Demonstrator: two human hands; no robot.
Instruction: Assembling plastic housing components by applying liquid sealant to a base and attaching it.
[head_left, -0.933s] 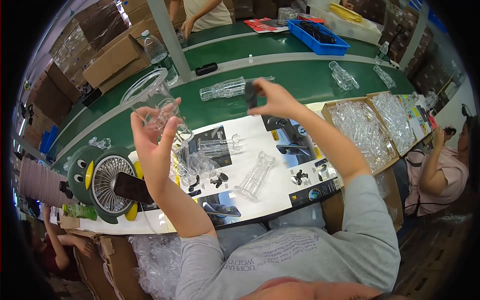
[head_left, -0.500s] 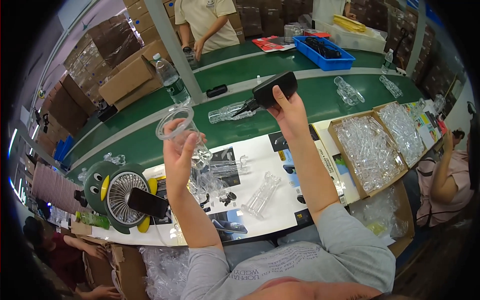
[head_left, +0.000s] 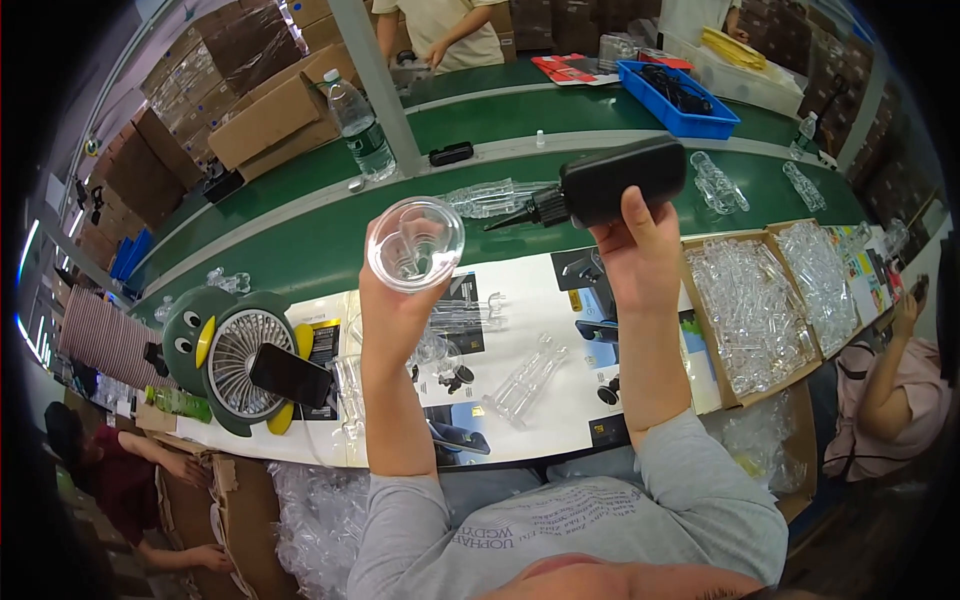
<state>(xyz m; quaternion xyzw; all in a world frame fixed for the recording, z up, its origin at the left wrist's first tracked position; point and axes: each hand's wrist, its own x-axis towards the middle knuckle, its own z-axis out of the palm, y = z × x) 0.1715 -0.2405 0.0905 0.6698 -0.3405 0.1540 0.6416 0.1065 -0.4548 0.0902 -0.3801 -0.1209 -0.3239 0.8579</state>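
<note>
My left hand (head_left: 392, 312) is closed round a clear plastic piece (head_left: 415, 243), whose wide round rim faces up at me. Inside the rim some curved clear shapes show. In my right hand (head_left: 642, 250) lies a black squeeze bottle (head_left: 628, 180), tipped on its side. Its thin dark nozzle (head_left: 518, 216) points left, toward the clear piece but apart from it. On the work surface below lie a clear molded plastic part (head_left: 527, 380) and several more clear parts (head_left: 470, 315) beside my left forearm.
Cartons of clear plastic parts (head_left: 750, 315) stand at the right. A penguin-shaped fan (head_left: 200, 340) and a phone (head_left: 290, 376) are at the left. Beyond runs a green belt (head_left: 300, 235) with a water bottle (head_left: 362, 135) and a blue tray (head_left: 690, 122). Other people work around.
The clear piece has tilted, so its round rim now faces me. Both my hands have shifted right, and the black bottle has come nearer to level.
</note>
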